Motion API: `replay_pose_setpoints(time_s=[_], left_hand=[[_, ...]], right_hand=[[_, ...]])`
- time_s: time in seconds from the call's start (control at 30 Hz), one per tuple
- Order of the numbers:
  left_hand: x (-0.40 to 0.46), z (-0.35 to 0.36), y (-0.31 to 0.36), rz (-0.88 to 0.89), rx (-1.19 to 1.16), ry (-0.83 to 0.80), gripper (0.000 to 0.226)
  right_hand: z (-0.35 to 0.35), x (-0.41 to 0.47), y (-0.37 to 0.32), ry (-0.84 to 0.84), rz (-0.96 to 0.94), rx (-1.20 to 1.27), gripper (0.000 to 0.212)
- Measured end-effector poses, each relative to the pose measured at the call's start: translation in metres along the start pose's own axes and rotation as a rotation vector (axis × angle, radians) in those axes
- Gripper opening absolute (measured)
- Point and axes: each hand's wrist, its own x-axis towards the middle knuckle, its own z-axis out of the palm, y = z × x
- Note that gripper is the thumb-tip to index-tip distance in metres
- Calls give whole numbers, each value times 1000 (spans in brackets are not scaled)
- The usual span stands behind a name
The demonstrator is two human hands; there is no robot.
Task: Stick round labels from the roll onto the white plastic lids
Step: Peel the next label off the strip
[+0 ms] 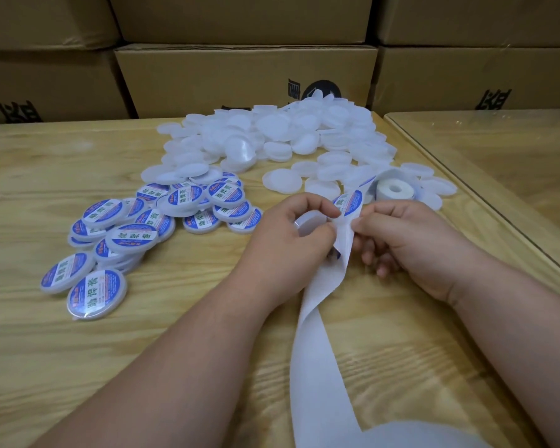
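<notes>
— Cardboard boxes (246, 79) behind the wooden table (46, 176); where are your hands?

— Mid-frame. My left hand (291, 234) grips a bare white lid (307, 221); my right hand (411, 240) pinches the backing strip (317, 318) below a round label (348, 203).

— The rest?

— Label roll (393, 189) right of centre, unlabelled lids (272, 137) above, labelled lids (136, 227) left.

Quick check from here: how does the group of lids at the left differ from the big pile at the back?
1. The left group of lids carries round blue-and-white labels on top; the back pile of lids is plain white, unlabelled.
2. The left group is smaller and spread low; the back pile is much bigger and heaped.
3. The left group lies nearer the person; the back pile sits against the cardboard boxes.
Both are round white plastic lids on the wooden table.
</notes>
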Motion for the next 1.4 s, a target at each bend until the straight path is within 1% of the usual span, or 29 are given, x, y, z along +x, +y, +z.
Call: replay_pose_setpoints(time_s=[0.07,0.17,0.27,0.3,0.37,0.43,0.5,0.53,0.6,0.63,0.7,0.77,0.83,0.93,1.0,1.1,1.3,1.4], left_hand=[[1,-3,1,-21,-76,24,19],[5,-6,2,-56,-225,90,20],[7,-9,1,-92,-355,152,23],[7,-10,2,-99,-393,163,23],[8,-11,2,-104,-441,175,21],[8,-12,3,-106,-468,172,20],[8,-12,4,-107,-482,164,19],[8,-12,5,-107,-483,158,18],[7,-12,6,-109,-476,145,17],[7,-12,6,-110,-474,138,17],[7,-12,6,-108,-468,127,17],[7,-11,6,-99,-444,107,17],[6,-11,6,-91,-418,84,17],[6,-10,6,-88,-384,61,17],[6,-10,6,-82,-373,50,17],[7,-10,5,-75,-360,35,17],[6,-10,3,-64,-324,7,18],[6,-10,3,-54,-316,-4,18]], right_hand=[[0,1,1,50,19,20,22],[1,3,2,127,32,49,14],[3,4,2,218,49,63,25],[3,5,2,253,55,50,28],[4,3,1,316,45,-39,23],[4,1,2,378,-31,-167,21],[5,1,3,486,-194,-254,19],[6,-1,2,521,-283,-257,16],[11,-4,-2,492,-441,-211,9],[13,-6,-3,459,-507,-215,11],[15,-8,-3,413,-617,-293,21],[17,-9,-3,405,-682,-364,30],[18,-8,-3,411,-701,-386,32],[17,-8,-2,435,-698,-394,25],[17,-8,-3,454,-707,-416,25],[18,-8,-4,435,-703,-411,32],[20,-9,-3,421,-665,-356,23],[19,-9,-3,423,-671,-360,26]])
